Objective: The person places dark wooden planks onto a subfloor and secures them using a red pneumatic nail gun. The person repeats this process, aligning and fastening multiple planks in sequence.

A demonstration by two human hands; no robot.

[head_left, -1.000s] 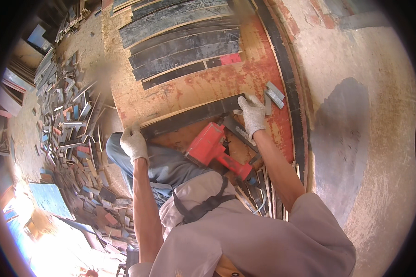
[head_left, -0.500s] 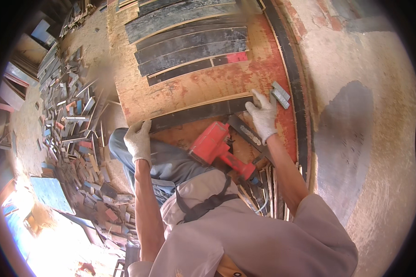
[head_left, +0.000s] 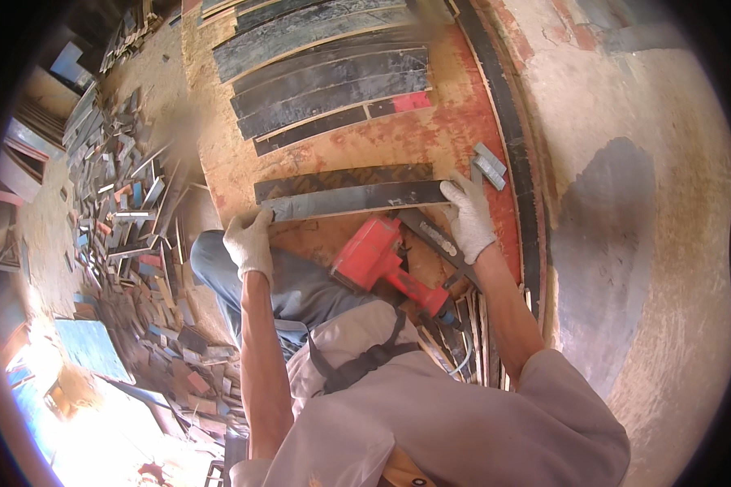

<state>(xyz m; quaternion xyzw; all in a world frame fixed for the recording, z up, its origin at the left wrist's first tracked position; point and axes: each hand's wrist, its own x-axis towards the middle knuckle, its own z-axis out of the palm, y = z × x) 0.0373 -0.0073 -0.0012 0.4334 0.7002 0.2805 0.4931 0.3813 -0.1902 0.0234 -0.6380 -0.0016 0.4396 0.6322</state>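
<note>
Both my hands wear pale work gloves and grip the ends of a narrow dark plywood strip point(head_left: 357, 200). My left hand point(head_left: 250, 243) closes on its left end, and my right hand point(head_left: 469, 217) pinches its right end. Just beyond lies a second dark strip point(head_left: 341, 180) with brownish marks, on the red-stained board point(head_left: 317, 162). On the near side a red nail gun point(head_left: 371, 253) with a black magazine point(head_left: 432, 237) rests beside my leg, its hose fitting toward me.
Several dark plywood strips point(head_left: 333, 89) lie in rows at the far side of the board. Grey bars of nails or staples point(head_left: 489, 166) sit past my right hand. Dark edging point(head_left: 516, 162) borders the board's right side. Wood offcuts point(head_left: 138, 219) are heaped at left.
The strip in my hands has turned over or tilted, showing a greyer face with its pale edge now nearest me. A second dark strip now shows beyond it.
</note>
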